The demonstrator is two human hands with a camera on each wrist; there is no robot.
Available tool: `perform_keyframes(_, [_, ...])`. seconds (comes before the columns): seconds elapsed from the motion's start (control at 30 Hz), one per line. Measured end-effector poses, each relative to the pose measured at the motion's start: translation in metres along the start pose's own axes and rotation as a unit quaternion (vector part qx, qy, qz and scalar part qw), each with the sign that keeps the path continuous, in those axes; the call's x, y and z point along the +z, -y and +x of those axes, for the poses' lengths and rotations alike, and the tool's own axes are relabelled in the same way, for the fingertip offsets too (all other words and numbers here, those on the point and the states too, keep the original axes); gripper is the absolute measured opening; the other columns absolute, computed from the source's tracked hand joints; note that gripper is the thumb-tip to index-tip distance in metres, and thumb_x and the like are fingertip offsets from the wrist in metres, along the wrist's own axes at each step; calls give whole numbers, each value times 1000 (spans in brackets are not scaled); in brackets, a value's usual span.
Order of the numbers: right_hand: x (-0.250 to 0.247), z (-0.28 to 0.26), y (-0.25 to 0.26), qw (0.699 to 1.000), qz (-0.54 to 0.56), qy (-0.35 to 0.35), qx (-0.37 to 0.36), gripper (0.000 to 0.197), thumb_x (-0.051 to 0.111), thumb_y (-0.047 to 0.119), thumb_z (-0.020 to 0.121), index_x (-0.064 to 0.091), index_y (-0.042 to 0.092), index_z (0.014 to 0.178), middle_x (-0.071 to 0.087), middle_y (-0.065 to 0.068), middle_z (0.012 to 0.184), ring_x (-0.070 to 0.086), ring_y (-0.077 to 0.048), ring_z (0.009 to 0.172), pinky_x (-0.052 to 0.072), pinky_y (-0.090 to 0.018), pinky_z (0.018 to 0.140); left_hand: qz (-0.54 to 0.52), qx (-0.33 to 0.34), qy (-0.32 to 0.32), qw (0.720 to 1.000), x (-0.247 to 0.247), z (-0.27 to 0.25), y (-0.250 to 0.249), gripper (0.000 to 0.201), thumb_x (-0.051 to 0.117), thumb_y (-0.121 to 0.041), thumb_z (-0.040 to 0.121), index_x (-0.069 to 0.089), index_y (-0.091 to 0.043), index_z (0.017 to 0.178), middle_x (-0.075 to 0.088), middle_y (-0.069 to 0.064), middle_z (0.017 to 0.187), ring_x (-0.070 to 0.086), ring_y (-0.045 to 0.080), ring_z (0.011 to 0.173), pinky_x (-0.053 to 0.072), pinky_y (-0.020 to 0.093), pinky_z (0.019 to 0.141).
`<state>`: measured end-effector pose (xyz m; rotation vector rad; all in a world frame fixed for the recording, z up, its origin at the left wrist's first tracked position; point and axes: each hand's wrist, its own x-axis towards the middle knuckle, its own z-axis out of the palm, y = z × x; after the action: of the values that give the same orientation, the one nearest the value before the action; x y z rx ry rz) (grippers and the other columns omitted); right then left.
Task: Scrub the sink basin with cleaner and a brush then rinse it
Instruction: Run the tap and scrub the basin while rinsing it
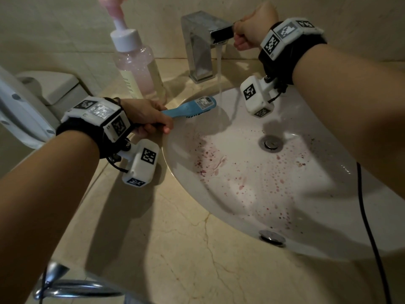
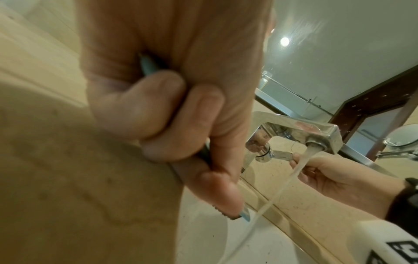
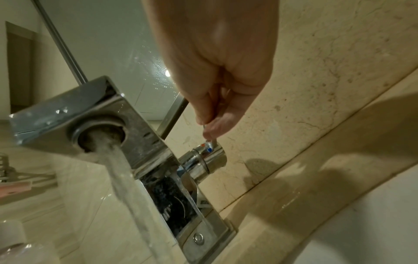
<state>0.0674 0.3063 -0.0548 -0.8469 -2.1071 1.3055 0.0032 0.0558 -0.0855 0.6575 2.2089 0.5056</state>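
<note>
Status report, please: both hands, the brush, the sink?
Left hand grips blue brush over basin edge. Right hand pinches faucet lever; water running. Reddish spots remain in sink basin. Nothing in the way.

You are working in dim, warm light. Your arms throw hard shadows across the white ceramic sink basin (image 1: 252, 194) and the beige marble counter (image 1: 175, 249). Glare streaks the square chrome tap (image 1: 202, 43). A round lamp reflection (image 2: 284, 41) glows in the left-wrist view, where near skin blurs. Edges bow in all 3 views.
</note>
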Motion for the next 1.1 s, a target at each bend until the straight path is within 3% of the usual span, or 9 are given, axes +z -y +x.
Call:
perform_keyframes(0.1, [3, -1, -1, 1000, -1, -6, 0, 25, 51, 17, 91, 48, 18, 66, 59, 4, 58, 54, 1, 35, 48, -12, 47, -1, -3, 0, 1000, 0, -1, -1, 25, 52, 0, 87, 47, -11, 66, 34, -8, 32, 24, 2, 23, 20, 7, 28])
perform_keyframes(0.23, [8, -1, -1, 997, 57, 34, 34, 36, 39, 10, 99, 39, 12, 63, 40, 9, 22, 41, -2, 21, 37, -10, 36, 0, -4, -1, 1000, 0, -1, 0, 26, 53, -1, 87, 46, -12, 65, 35, -8, 32, 24, 2, 23, 20, 8, 27])
perform_keyframes(0.4, [7, -2, 1, 996, 67, 47, 42, 39, 36, 9, 100, 34, 13, 61, 37, 9, 20, 38, -3, 19, 36, -10, 35, 0, -5, -5, 1000, -1, -1, -1, 27, 53, -1, 88, 47, -12, 64, 36, -8, 32, 25, 2, 23, 21, 7, 28])
perform_keyframes(0.53, [10, 2, -2, 999, 34, -3, 26, 35, 43, 11, 98, 40, 13, 63, 42, 8, 23, 41, -2, 21, 41, -12, 38, 0, -6, -6, 1000, 0, -1, -1, 27, 53, 0, 88, 46, -12, 65, 37, -9, 32, 25, 2, 23, 21, 5, 30])
perform_keyframes(0.7, [11, 3, -6, 1000, 17, -25, 4, 33, 49, 12, 95, 45, 14, 62, 50, -2, 54, 45, -1, 25, 48, -19, 48, -1, -4, -6, 1000, 0, 1, 0, 26, 53, 0, 88, 46, -13, 66, 37, -4, 30, 25, 2, 23, 21, 6, 29])
perform_keyframes(0.77, [10, 2, -6, 999, 21, -23, 7, 31, 49, 12, 94, 46, 14, 63, 50, -3, 57, 45, -1, 27, 49, -21, 50, -1, -4, -7, 1000, -1, 2, 1, 26, 53, 0, 87, 46, -12, 65, 35, -8, 32, 24, 2, 23, 21, 5, 29])
perform_keyframes(0.9, [5, -7, -3, 999, 46, 10, 14, 31, 46, 11, 96, 45, 13, 64, 52, 4, 41, 44, -2, 25, 43, -15, 39, -2, -5, -1, 1000, -2, 6, 2, 25, 53, 0, 86, 47, -12, 66, 33, -7, 34, 24, 3, 24, 20, 7, 28])
perform_keyframes(1.0, [1, -19, -4, 1000, 23, -6, 1, 16, 51, 12, 92, 59, 4, 80, 55, -2, 61, 51, -4, 30, 46, -19, 38, 12, -2, -5, 1000, -1, 6, 1, 21, 53, 0, 88, 49, -12, 71, 38, -7, 32, 25, 2, 22, 20, 7, 28])
perform_keyframes(1.1, [-5, -28, -9, 999, 34, 17, 30, 21, 48, 14, 94, 47, 8, 73, 52, -5, 69, 51, -5, 27, 43, -18, 33, 60, 7, -35, 998, 0, 7, -1, 9, 56, -6, 90, 55, -12, 84, 48, -5, 34, 29, 3, 22, 24, 9, 28])
